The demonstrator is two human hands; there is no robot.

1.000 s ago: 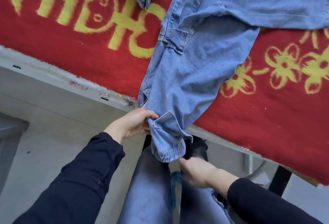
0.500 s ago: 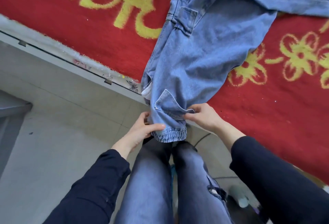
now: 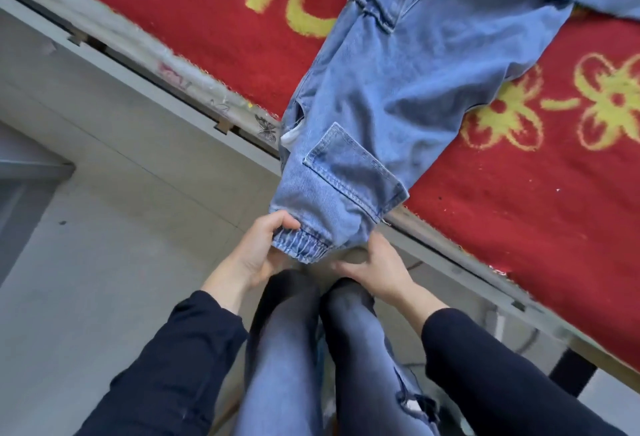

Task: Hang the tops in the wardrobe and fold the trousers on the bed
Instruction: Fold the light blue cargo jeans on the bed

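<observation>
Light blue denim trousers (image 3: 408, 82) lie across the red bed cover (image 3: 519, 200), one leg reaching over the bed's edge toward me. The leg ends in an elastic cuff (image 3: 301, 245) with a flap pocket above it. My left hand (image 3: 258, 252) grips the left side of that cuff, thumb on top. At the cuff's right side, my right hand (image 3: 374, 265) has its fingers tucked under the fabric; its hold is partly hidden. The other trouser leg runs off the top right of the view.
The bed's grey frame edge (image 3: 166, 89) runs diagonally from upper left to lower right. A pale tiled floor (image 3: 104, 262) lies to the left. My own legs in dark jeans (image 3: 287, 349) stand just below the cuff. A dark bed leg (image 3: 571, 373) shows at lower right.
My right hand dropped from the pocket flap down to the cuff's right side. My left hand stayed on the cuff's left side. The view shifted, bringing the cuff lower over the bed edge.
</observation>
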